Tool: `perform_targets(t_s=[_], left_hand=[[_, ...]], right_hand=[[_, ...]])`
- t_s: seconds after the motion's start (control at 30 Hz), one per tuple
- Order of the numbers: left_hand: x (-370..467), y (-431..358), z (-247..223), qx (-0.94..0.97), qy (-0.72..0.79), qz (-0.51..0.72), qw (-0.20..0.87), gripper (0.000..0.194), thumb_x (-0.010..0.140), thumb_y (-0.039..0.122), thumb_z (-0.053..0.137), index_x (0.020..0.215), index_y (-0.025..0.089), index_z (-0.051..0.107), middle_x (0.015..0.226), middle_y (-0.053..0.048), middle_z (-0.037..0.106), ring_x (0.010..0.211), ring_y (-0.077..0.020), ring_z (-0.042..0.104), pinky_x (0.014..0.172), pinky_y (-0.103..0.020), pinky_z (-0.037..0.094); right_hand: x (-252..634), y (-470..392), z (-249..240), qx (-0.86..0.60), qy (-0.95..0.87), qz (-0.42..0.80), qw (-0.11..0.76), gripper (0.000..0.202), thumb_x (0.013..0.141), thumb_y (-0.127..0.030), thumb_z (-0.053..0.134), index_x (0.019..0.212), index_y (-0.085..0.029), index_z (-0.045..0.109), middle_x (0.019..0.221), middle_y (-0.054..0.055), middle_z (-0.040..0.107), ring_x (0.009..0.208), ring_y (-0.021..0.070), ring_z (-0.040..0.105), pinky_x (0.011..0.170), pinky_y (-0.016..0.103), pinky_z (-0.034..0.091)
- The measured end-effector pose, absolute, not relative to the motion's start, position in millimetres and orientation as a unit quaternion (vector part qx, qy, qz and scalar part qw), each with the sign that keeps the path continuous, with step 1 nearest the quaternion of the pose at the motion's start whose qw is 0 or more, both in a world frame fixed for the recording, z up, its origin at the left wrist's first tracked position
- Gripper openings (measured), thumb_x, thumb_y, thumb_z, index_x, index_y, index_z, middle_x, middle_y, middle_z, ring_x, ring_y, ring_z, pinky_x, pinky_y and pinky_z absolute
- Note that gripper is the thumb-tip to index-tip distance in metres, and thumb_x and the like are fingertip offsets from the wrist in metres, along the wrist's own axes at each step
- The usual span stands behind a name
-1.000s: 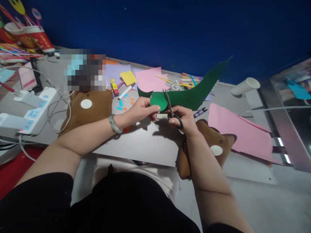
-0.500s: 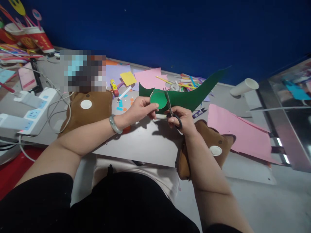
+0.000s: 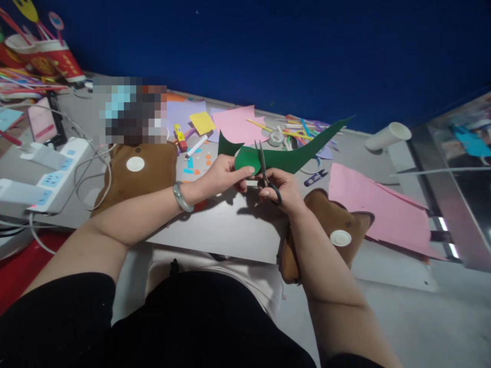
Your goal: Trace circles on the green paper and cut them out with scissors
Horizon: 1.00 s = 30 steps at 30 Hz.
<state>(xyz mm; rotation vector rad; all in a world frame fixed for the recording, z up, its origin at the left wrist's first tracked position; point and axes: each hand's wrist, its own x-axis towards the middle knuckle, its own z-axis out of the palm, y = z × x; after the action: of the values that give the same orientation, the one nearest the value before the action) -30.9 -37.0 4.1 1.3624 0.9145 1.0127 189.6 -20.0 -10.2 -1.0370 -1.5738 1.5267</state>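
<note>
My left hand point(image 3: 230, 175) pinches a sheet of green paper point(image 3: 291, 158) by a rounded part with a curved cut edge. From there the sheet stretches to the right and ends in a long raised point. In my right hand point(image 3: 282, 189) is a pair of scissors point(image 3: 263, 166) with dark handles, fingers through the loops. Its blades point away from me, slightly apart, and lie across the green paper right beside my left fingertips. Both hands are just above the white table point(image 3: 222, 230).
Behind the hands lie pink paper point(image 3: 236, 122), a yellow square point(image 3: 202, 123), a glue stick point(image 3: 180, 137), a white marker point(image 3: 197, 147) and a tape roll point(image 3: 275, 137). Brown cushions point(image 3: 146, 189) flank my arms. A power strip point(image 3: 61, 171) with cables is at left, thread snips point(image 3: 315, 177) at right.
Both hands, the scissors and the green paper have shifted slightly left. The raised tip of the paper has dropped a little. The scissors' angle has turned slightly.
</note>
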Motion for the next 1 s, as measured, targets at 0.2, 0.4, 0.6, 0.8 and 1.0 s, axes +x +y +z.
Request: perform_targets(t_s=[0.2,0.4,0.6,0.8,1.0], left_hand=[[-30.0,-38.0,6.9,0.582,0.391,0.422,0.574,0.056,0.097,0.057,0.081,0.059,0.015,0.073,0.06,-0.007,0.075,0.054,-0.0095,0.067,0.061,-0.02,0.054],[-28.8,-37.3,6.1,0.561,0.389,0.431,0.59,0.053,0.092,0.059,0.085,0.063,0.015,0.073,0.058,-0.005,0.074,0.053,-0.0098,0.067,0.059,-0.019,0.054],[-29.2,-36.2,5.7,0.548,0.377,0.439,0.604,0.053,0.085,0.064,0.089,0.07,0.015,0.075,0.058,-0.004,0.074,0.053,-0.0097,0.067,0.057,-0.019,0.053],[-28.1,-35.5,7.6,0.547,0.385,0.436,0.602,0.053,0.088,0.06,0.088,0.064,0.015,0.073,0.056,-0.005,0.073,0.053,-0.0102,0.067,0.059,-0.02,0.055],[-28.8,-36.5,10.8,0.54,0.395,0.432,0.604,0.046,0.091,0.051,0.088,0.066,0.015,0.073,0.056,-0.004,0.073,0.052,-0.009,0.066,0.058,-0.018,0.053]], right_hand=[[188.3,-19.6,-11.3,-0.396,-0.606,0.589,0.36,0.072,0.047,-0.073,0.104,0.083,-0.02,0.07,0.063,-0.003,0.064,0.046,0.0115,0.057,0.043,0.026,0.05],[189.9,-19.8,-14.1,-0.388,-0.608,0.585,0.371,0.071,0.049,-0.073,0.104,0.084,-0.02,0.072,0.062,-0.003,0.064,0.043,0.0121,0.056,0.041,0.026,0.047],[188.9,-20.4,-13.5,-0.401,-0.603,0.582,0.369,0.074,0.047,-0.078,0.102,0.083,-0.021,0.072,0.06,-0.003,0.064,0.042,0.013,0.055,0.039,0.027,0.045],[190.0,-19.8,-13.0,-0.408,-0.614,0.568,0.366,0.075,0.049,-0.081,0.1,0.083,-0.021,0.071,0.059,-0.003,0.063,0.041,0.0129,0.054,0.039,0.027,0.043],[191.4,-20.4,-11.5,-0.412,-0.619,0.56,0.365,0.072,0.051,-0.08,0.1,0.082,-0.021,0.072,0.057,-0.003,0.062,0.04,0.0129,0.053,0.039,0.027,0.04]])
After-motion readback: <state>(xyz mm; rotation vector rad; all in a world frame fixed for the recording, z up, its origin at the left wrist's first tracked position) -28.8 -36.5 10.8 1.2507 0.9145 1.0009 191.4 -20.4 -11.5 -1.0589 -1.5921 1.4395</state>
